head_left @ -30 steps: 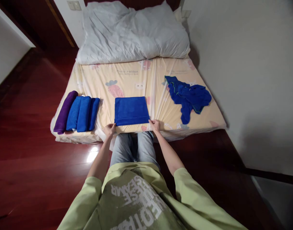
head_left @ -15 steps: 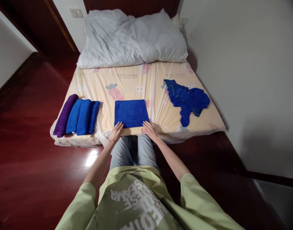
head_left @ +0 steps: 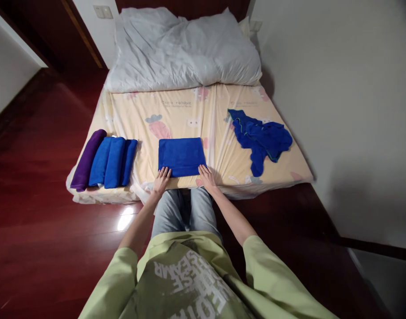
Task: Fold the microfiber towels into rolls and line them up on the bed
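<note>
A dark blue towel [head_left: 182, 155], folded into a flat rectangle, lies near the front edge of the bed. A narrow folded strip runs along its near side. On its near left corner rests my left hand [head_left: 162, 179], fingers stretched out over the cloth. My right hand [head_left: 207, 177] touches the near right corner in the same way, fingers extended and slightly apart. The thumbs are hard to make out at this size.
To the left, a purple rolled towel [head_left: 89, 159] lies beside several blue rolled towels [head_left: 115, 161]. A crumpled blue cloth with green edging [head_left: 261, 135] is on the right. A white quilt [head_left: 186, 51] is heaped at the head of the bed [head_left: 186, 113]. A wall [head_left: 339, 110] borders the right side.
The right hand has shifted very slightly inward along the towel's near edge. The view has moved a little; the towels and the crumpled cloth stay where they were.
</note>
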`<action>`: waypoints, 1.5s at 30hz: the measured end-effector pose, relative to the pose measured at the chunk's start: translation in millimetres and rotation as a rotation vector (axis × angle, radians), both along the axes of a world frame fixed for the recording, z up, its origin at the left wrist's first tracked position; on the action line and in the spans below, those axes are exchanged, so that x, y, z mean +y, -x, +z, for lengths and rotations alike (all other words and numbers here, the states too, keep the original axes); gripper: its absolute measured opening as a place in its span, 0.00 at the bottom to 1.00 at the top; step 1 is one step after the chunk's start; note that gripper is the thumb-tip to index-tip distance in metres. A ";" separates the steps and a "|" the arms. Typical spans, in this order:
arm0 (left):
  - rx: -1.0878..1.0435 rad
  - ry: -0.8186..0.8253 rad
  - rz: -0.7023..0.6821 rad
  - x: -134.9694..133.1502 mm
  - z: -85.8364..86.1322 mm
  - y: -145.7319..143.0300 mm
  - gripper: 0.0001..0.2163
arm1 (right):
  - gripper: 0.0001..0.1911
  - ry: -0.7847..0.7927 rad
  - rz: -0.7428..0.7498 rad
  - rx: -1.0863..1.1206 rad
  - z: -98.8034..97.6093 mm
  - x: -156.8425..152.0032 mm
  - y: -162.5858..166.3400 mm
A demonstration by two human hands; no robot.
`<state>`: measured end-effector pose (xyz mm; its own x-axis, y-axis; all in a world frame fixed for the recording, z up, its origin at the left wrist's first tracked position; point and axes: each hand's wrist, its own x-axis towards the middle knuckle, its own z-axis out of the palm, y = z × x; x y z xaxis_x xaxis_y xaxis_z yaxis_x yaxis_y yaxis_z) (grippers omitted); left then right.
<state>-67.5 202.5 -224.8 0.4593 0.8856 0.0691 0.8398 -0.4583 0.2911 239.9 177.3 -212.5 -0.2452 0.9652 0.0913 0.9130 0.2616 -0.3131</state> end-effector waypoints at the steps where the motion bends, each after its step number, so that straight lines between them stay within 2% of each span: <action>1: -0.003 0.005 0.001 1.1 -1.1 0.7 0.29 | 0.31 0.005 -0.004 -0.010 0.2 0.7 1.1; 9: 0.020 0.014 -0.034 -11.1 1.5 8.9 0.28 | 0.29 0.009 0.023 -0.055 4.6 -8.7 1.3; 17: 0.008 0.014 -0.072 -55.2 4.2 25.3 0.30 | 0.29 -0.049 0.057 -0.059 -1.6 -57.9 -0.3; 20: -0.001 0.042 -0.074 -62.5 3.2 31.1 0.29 | 0.30 -0.059 0.043 -0.053 -6.5 -70.7 0.0; 29: -0.182 0.075 -0.002 -54.7 -2.2 38.8 0.32 | 0.31 -0.042 -0.061 0.084 -3.0 -67.6 3.1; 33: -0.278 0.064 0.043 -50.4 -0.3 38.4 0.29 | 0.30 -0.038 -0.090 0.185 -0.3 -61.0 -4.9; 36: -0.405 0.065 0.132 -44.2 -0.5 39.0 0.27 | 0.30 -0.026 -0.112 0.285 -0.1 -51.8 -12.1; 40: -0.564 0.089 0.307 -37.6 -5.4 44.7 0.26 | 0.30 -0.044 -0.112 0.458 -6.9 -42.1 -19.4; 45: -0.674 0.090 0.320 -31.8 -10.1 55.3 0.17 | 0.29 -0.107 -0.131 0.664 -21.4 -38.3 -22.6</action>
